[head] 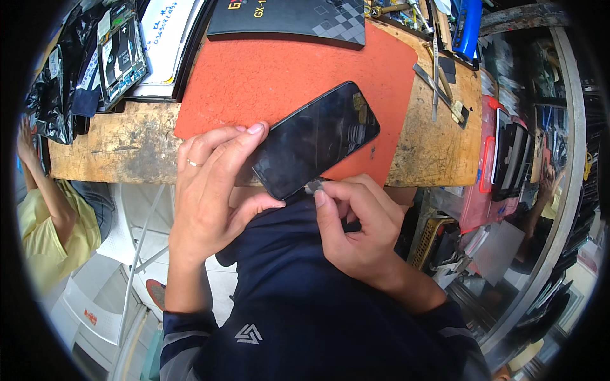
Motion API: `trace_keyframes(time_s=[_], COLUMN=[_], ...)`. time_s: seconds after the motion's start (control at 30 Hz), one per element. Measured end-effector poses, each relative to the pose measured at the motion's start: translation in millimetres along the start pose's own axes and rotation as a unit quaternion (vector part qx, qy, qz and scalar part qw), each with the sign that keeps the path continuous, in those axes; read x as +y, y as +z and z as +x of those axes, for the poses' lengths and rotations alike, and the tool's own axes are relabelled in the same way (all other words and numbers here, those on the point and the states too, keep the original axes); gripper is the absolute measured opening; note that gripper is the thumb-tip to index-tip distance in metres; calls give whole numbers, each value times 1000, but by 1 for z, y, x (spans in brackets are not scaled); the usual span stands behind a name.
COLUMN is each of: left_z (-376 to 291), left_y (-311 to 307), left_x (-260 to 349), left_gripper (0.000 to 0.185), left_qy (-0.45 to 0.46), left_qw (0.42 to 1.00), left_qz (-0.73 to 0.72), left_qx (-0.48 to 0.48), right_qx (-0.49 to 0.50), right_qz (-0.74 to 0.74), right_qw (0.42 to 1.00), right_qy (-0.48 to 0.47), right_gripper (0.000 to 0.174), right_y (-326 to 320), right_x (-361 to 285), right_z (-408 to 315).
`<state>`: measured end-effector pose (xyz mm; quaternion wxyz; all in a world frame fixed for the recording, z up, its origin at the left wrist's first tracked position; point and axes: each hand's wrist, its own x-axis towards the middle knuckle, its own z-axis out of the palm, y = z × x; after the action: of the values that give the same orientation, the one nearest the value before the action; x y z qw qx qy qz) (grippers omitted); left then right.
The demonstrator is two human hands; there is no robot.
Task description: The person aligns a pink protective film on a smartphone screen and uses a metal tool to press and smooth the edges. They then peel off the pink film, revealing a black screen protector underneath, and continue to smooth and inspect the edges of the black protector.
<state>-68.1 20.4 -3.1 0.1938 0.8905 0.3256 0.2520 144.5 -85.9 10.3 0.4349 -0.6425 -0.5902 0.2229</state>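
Observation:
A dark smartphone (318, 138) lies slanted over the front edge of an orange-red mat (267, 85), its glossy screen facing up. My left hand (214, 185) grips the phone's near-left end, fingers along its upper edge and thumb at the lower corner. Pinched between the thumb and index finger of my right hand (364, 219) is a small thin grey blade-like piece (314, 186). It sits at the phone's lower long edge, close to the near corner. Whether its tip is inside the seam cannot be made out.
A black box (286, 21) stands on the mat's far side. Metal tweezers (433, 83) and other tools lie right on the wooden bench (438, 157). An opened phone (121, 57) rests on the left pile. A person in a yellow shirt (52, 233) is at far left.

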Motion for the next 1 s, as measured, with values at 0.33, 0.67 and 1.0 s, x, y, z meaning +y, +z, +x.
trace_keyframes(time_s=[0.33, 0.67, 1.0], left_z=[-1, 0, -1], left_y=[11, 48, 92], left_x=[8, 43, 122], left_gripper=[91, 87, 52], left_qy=[-10, -87, 18], left_qw=[997, 977, 999], left_qz=[-22, 107, 12], left_qx=[77, 164, 46], right_qx=[-6, 38, 151], right_qz=[22, 13, -87], right_qw=[999, 999, 981], right_qy=[-44, 11, 81], right_gripper=[15, 14, 7], right_y=[13, -20, -83], right_x=[2, 5, 42], right_z=[-10, -5, -20])
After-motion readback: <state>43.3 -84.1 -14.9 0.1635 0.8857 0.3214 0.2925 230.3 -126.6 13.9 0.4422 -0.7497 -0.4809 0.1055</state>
